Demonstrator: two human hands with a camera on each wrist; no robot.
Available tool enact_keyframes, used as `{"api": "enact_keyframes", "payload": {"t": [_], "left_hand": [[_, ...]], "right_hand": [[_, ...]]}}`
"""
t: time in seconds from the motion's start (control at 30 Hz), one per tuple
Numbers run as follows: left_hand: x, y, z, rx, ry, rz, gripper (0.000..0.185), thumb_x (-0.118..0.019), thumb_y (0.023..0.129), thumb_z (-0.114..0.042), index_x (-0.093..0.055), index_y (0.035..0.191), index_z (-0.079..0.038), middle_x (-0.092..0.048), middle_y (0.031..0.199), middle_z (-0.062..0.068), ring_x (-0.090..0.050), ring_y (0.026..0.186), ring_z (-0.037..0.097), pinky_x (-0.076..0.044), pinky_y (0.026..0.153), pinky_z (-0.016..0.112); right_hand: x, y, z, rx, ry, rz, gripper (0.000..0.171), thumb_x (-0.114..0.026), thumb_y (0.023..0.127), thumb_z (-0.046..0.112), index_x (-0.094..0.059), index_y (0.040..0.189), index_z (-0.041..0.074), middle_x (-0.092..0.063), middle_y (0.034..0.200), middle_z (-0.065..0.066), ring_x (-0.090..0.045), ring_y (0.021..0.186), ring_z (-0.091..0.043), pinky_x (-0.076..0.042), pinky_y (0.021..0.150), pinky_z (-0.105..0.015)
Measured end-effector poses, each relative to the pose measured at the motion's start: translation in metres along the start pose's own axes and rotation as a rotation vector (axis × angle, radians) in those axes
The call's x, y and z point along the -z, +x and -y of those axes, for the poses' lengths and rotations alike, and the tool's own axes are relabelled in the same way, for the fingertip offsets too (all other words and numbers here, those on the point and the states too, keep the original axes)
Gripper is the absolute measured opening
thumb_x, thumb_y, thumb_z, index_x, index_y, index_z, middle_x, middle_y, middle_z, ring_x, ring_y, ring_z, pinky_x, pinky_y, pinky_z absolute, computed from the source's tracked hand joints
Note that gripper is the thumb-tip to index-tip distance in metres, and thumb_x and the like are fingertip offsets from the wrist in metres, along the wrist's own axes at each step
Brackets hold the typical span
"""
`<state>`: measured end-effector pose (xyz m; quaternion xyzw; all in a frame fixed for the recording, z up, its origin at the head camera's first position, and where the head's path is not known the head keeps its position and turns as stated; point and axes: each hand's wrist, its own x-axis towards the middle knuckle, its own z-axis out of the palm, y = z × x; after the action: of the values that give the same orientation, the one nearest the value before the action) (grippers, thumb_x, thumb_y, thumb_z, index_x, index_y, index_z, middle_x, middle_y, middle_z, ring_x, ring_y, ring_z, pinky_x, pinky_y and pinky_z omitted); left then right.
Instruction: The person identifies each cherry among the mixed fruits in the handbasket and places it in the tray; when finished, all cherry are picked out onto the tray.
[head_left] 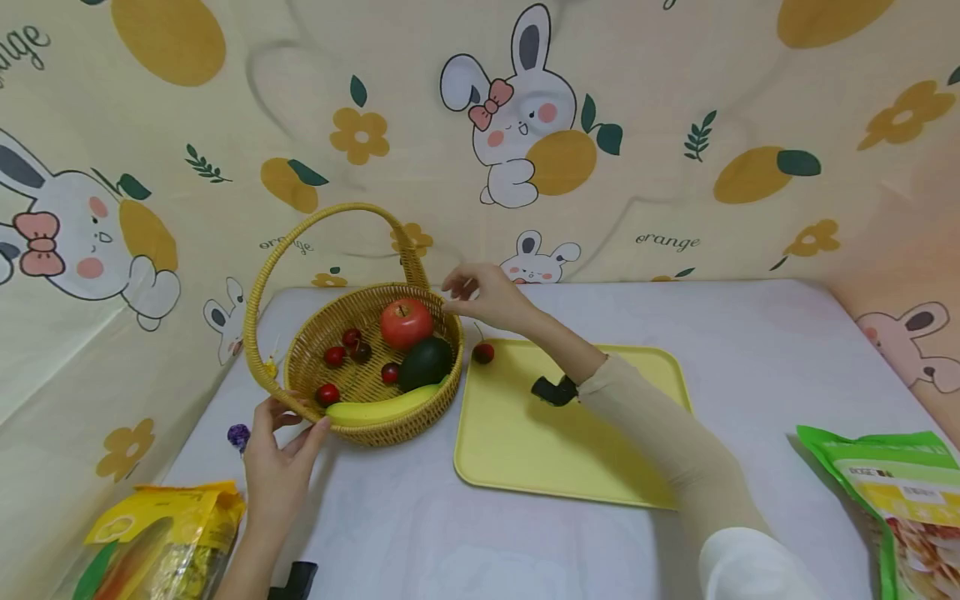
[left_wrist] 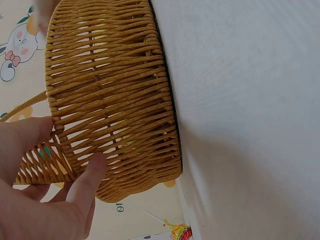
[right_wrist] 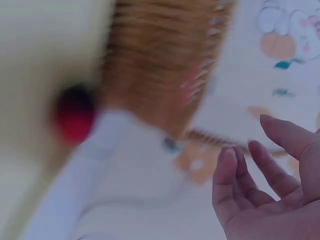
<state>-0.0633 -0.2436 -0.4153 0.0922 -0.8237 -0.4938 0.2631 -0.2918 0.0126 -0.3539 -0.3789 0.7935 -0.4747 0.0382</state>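
Left hand [head_left: 276, 467] placed against the near rim of the basket [head_left: 300, 354], thumb and fingers loosely curled round the woven wall; the same grip seen close in the left wrist view, fingertips [left_wrist: 95, 167] pressed on the weave. Right hand [head_left: 487, 293] raised over the basket's far right rim, fingers relaxed and slightly spread, empty; confirmed in the blurred right wrist view, fingers [right_wrist: 260, 170] open and apart.

Basket stood on the table [head_left: 750, 333], left of centre, handle arched overhead. Inside: apple [head_left: 406, 322], avocado [head_left: 425, 362], banana [head_left: 382, 408] along the near wall, and several small cherries [head_left: 334, 356]. One more cherry [head_left: 483, 352] lay on the left corner of the yellow tray [head_left: 525, 442], just beside the basket and below the right hand.

Table covered in pale cloth and enclosed on three sides by cream fabric printed with rabbits and oranges. Yellow packet [head_left: 161, 537] at the near left edge, green packet [head_left: 896, 492] at the near right, a small purple object [head_left: 238, 435] near the left hand.
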Motion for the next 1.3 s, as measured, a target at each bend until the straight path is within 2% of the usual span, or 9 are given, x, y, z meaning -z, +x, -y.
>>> {"api": "enact_keyframes", "payload": {"t": [0.13, 0.37, 0.5, 0.57, 0.67, 0.77, 0.87, 1.1, 1.3], "left_hand": [[0.002, 0.0, 0.001, -0.014, -0.009, -0.003, 0.051, -0.072, 0.089, 0.003, -0.045, 0.132, 0.006, -0.053, 0.122, 0.016, -0.05, 0.106, 0.014, -0.052, 0.079, 0.007], [0.003, 0.001, 0.003, -0.015, -0.01, -0.001, 0.052, -0.073, 0.088, 0.002, -0.047, 0.133, 0.004, -0.054, 0.124, 0.014, -0.049, 0.106, 0.014, -0.052, 0.079, 0.007], [0.003, 0.002, 0.004, -0.001, -0.02, 0.004, 0.053, -0.073, 0.088, 0.002, -0.046, 0.134, 0.002, -0.053, 0.125, 0.014, -0.049, 0.108, 0.014, -0.052, 0.079, 0.007], [0.003, 0.002, 0.004, 0.008, -0.022, 0.004, 0.053, -0.073, 0.088, 0.002, -0.046, 0.134, 0.002, -0.053, 0.126, 0.013, -0.048, 0.108, 0.014, -0.052, 0.079, 0.007], [0.002, 0.002, 0.004, 0.015, -0.023, 0.006, 0.054, -0.073, 0.089, 0.001, -0.046, 0.135, 0.002, -0.053, 0.127, 0.014, -0.048, 0.108, 0.014, -0.052, 0.08, 0.007], [0.002, 0.003, 0.004, 0.012, -0.021, 0.007, 0.055, -0.073, 0.089, 0.001, -0.045, 0.135, 0.003, -0.052, 0.127, 0.015, -0.047, 0.108, 0.014, -0.052, 0.08, 0.007], [0.002, 0.003, 0.003, 0.003, -0.032, 0.009, 0.053, -0.072, 0.089, 0.002, -0.045, 0.134, 0.004, -0.052, 0.127, 0.016, -0.048, 0.108, 0.015, -0.052, 0.081, 0.008], [0.001, 0.003, 0.003, -0.003, -0.046, 0.01, 0.05, -0.071, 0.089, 0.004, -0.046, 0.132, 0.006, -0.052, 0.124, 0.017, -0.049, 0.107, 0.016, -0.053, 0.081, 0.01], [0.003, 0.004, 0.003, 0.0, -0.046, 0.009, 0.052, -0.071, 0.088, 0.006, -0.045, 0.132, 0.006, -0.051, 0.125, 0.02, -0.049, 0.107, 0.016, -0.053, 0.081, 0.01]], "right_hand": [[-0.026, 0.034, 0.03, 0.06, 0.011, 0.125, 0.021, -0.074, 0.09, 0.01, -0.069, 0.107, -0.002, -0.068, 0.098, -0.01, -0.063, 0.091, -0.02, -0.055, 0.082, -0.025], [-0.072, 0.075, 0.068, 0.089, 0.028, 0.47, 0.022, -0.067, 0.097, 0.016, -0.068, 0.113, 0.0, -0.07, 0.104, -0.011, -0.064, 0.093, -0.016, -0.054, 0.082, -0.021], [-0.089, 0.089, 0.073, -0.014, 0.029, 0.65, 0.027, -0.066, 0.097, 0.016, -0.067, 0.119, 0.0, -0.069, 0.102, -0.012, -0.064, 0.086, -0.017, -0.056, 0.072, -0.026], [-0.094, 0.093, 0.072, -0.092, 0.007, 0.733, 0.029, -0.067, 0.097, 0.017, -0.066, 0.121, 0.0, -0.068, 0.1, -0.01, -0.063, 0.086, -0.02, -0.057, 0.074, -0.032], [-0.098, 0.097, 0.071, -0.18, 0.003, 0.843, 0.032, -0.069, 0.096, 0.016, -0.066, 0.123, 0.0, -0.066, 0.104, -0.008, -0.064, 0.099, -0.029, -0.057, 0.088, -0.042], [-0.098, 0.099, 0.069, -0.238, 0.016, 0.903, 0.034, -0.071, 0.094, 0.019, -0.066, 0.123, 0.003, -0.063, 0.111, -0.006, -0.06, 0.114, -0.034, -0.054, 0.096, -0.051], [-0.097, 0.099, 0.064, -0.272, 0.023, 0.927, 0.031, -0.072, 0.093, 0.021, -0.067, 0.12, 0.006, -0.062, 0.114, -0.005, -0.057, 0.12, -0.034, -0.053, 0.098, -0.054], [-0.103, 0.1, 0.051, -0.357, -0.011, 0.982, 0.04, -0.072, 0.093, 0.024, -0.065, 0.128, 0.007, -0.061, 0.118, -0.001, -0.055, 0.121, -0.028, -0.052, 0.1, -0.05], [-0.11, 0.097, 0.049, -0.42, 0.075, 1.056, 0.042, -0.073, 0.092, 0.018, -0.063, 0.131, 0.005, -0.056, 0.126, -0.003, -0.055, 0.122, -0.027, -0.055, 0.096, -0.05]]}}
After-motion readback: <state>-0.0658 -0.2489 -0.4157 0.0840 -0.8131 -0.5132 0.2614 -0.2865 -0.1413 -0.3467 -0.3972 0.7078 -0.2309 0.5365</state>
